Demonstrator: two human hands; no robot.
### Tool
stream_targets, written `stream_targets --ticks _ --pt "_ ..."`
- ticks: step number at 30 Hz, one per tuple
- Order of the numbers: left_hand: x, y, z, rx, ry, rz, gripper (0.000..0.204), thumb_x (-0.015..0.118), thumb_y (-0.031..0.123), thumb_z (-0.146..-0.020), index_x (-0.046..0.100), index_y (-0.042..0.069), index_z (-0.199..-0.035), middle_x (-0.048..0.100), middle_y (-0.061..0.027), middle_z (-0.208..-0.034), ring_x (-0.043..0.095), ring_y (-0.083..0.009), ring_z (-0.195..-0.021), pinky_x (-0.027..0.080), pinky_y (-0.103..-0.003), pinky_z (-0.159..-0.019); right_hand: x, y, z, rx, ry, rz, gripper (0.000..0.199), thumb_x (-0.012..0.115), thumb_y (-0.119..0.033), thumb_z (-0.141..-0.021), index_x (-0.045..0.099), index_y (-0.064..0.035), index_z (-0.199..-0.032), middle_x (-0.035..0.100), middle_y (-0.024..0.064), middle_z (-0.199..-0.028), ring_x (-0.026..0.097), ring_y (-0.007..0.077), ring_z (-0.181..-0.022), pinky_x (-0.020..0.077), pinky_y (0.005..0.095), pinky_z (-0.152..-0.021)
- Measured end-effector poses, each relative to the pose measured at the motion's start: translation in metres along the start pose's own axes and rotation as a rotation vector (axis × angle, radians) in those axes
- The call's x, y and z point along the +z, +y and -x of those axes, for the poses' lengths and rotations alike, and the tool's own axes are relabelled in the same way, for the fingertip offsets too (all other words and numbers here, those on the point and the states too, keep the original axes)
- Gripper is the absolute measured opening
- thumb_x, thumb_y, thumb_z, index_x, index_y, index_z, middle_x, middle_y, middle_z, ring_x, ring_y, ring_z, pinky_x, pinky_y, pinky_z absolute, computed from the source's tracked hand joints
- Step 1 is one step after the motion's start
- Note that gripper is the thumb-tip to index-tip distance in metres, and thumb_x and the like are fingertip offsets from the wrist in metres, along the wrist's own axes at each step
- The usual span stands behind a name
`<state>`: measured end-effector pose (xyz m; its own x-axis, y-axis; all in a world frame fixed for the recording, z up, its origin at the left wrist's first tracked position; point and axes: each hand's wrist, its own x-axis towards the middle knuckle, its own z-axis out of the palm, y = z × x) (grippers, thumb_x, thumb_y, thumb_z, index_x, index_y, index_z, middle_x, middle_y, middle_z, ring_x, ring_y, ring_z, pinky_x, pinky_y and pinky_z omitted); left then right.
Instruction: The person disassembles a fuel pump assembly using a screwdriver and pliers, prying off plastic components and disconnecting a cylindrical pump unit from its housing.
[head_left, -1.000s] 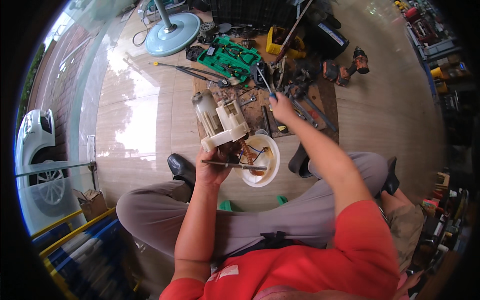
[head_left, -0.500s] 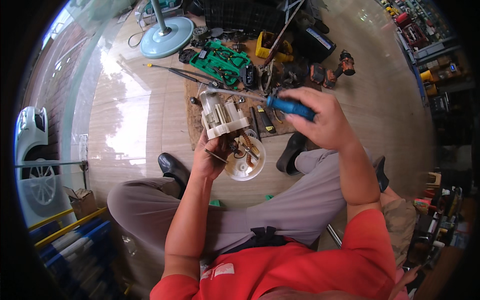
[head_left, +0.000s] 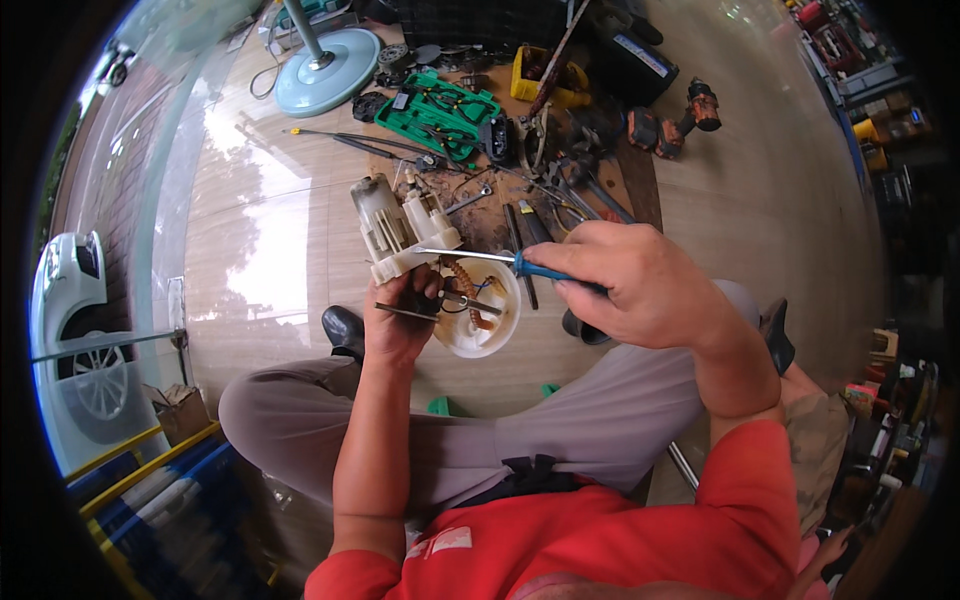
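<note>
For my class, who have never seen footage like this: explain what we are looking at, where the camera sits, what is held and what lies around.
The round, bent picture comes from a wide camera worn on a person's head, looking down at their own lap. No machine is at work, only two bare hands. The left hand holds a white plastic pump-like assembly with wires and a spring. The right hand grips a blue-handled screwdriver, its tip against that part. Beyond, on the tiled floor, lie a green tool case, an orange drill, loose tools and a fan base.

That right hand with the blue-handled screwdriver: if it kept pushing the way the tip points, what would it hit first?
Probably the white plastic pump assembly held by the left hand. The screwdriver in the right hand points left, its tip seemingly at it already; depth is unclear.
</note>
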<state>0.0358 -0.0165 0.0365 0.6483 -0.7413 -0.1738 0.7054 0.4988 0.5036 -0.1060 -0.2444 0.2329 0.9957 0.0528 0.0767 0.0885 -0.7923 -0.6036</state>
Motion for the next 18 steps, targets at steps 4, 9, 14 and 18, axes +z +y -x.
stream_targets --ticks 4,9,14,18 --pt "0.013 0.002 0.000 0.023 0.034 -0.089 0.023 0.065 0.024 -0.088 0.054 0.007 -0.098 0.048 -0.0027 -0.080 0.051 -0.0193 -0.076 0.048 -0.047 -0.086 -0.001 -0.002 -0.005 0.079 -0.041 -0.009 0.032 0.064 -0.005 -0.082 0.068 -0.0028 -0.114 0.066 0.0146 -0.082 0.063 0.0302 -0.072 0.0499 0.0358 -0.065" --pt "0.006 0.002 -0.002 0.077 0.010 -0.066 0.042 0.071 0.011 -0.085 0.046 0.007 -0.118 0.057 -0.0081 -0.093 0.056 -0.0196 -0.079 0.051 -0.038 -0.079 0.002 0.007 -0.014 0.237 -0.079 -0.328 0.030 0.058 -0.012 -0.088 0.069 -0.0021 -0.114 0.065 0.0160 -0.068 0.062 0.0240 -0.060 0.0493 0.0343 -0.060" --pt "0.011 0.004 -0.001 0.104 0.112 -0.177 0.027 0.067 0.015 -0.086 0.050 0.008 -0.106 0.051 -0.0047 -0.081 0.051 -0.0200 -0.074 0.051 -0.042 -0.078 0.003 0.005 -0.019 0.522 -0.175 -0.541 0.032 0.058 -0.012 -0.091 0.067 -0.0028 -0.120 0.061 0.0051 -0.066 0.054 0.0083 -0.056 0.0447 0.0267 -0.052" --pt "0.010 0.008 -0.001 0.130 0.109 -0.142 0.031 0.065 0.008 -0.086 0.048 0.007 -0.111 0.054 -0.0059 -0.088 0.053 -0.0186 -0.075 0.051 -0.037 -0.074 0.013 0.003 -0.021 0.592 -0.165 -0.662 0.031 0.057 -0.009 -0.093 0.067 -0.0023 -0.122 0.059 -0.0010 -0.068 0.050 0.0041 -0.053 0.0410 0.0227 -0.048"
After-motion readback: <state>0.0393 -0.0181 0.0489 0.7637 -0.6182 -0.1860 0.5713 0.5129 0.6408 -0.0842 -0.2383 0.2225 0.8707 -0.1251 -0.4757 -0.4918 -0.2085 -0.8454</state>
